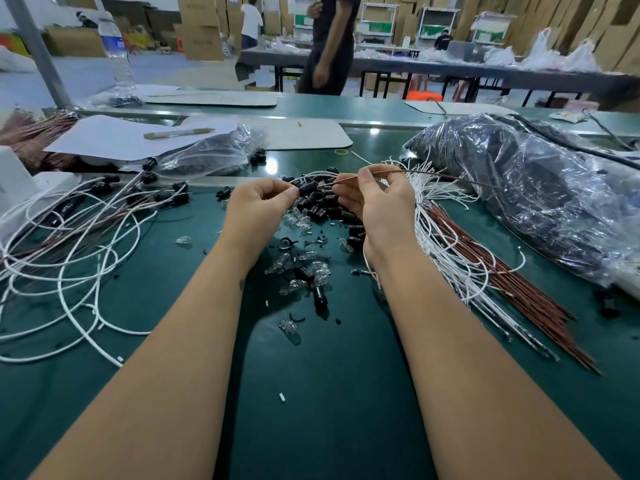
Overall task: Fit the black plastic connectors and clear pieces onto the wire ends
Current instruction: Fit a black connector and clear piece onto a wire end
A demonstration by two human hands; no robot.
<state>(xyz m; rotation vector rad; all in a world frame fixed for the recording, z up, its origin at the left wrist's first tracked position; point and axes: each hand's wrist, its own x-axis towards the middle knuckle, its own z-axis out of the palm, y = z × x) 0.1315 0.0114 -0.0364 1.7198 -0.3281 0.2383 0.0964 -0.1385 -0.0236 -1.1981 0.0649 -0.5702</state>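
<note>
water bottle (116,46), pen (178,133) on paper (114,138)

A green counter (329,393) runs forward to a second green strip (346,109) edged by a pale metal rail. Beyond it lies a grey floor (86,74), with a long dark table (485,69) on black legs. Stacked brown cardboard boxes (201,26) line the far wall, and white metal shelving (434,24) stands among them. A grey post (36,50) rises at the left. The light is even and bright.
</note>
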